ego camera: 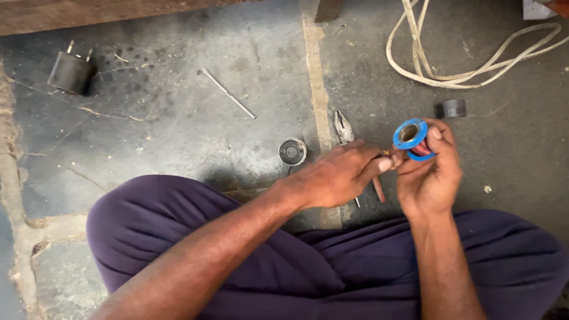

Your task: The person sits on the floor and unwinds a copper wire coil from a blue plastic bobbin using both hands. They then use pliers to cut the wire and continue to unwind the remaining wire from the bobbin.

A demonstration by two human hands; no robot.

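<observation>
right hand (430, 172) — grips blue spool (412, 138) | left hand (344, 175) — pinches wire end

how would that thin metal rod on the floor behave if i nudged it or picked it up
The thin metal rod looks straight and round, so it would likely stay stiff and roll on the concrete floor. It seems slim, probably light. Lying flat, it may be fiddly to pinch.

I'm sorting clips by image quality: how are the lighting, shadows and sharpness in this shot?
Head view: soft, even daylight, no glare; a faint shadow lies on the grey concrete floor beside the knee; the small blue plastic spool in the right hand is sharp; the left hand fingertips look slightly blurred.
</observation>
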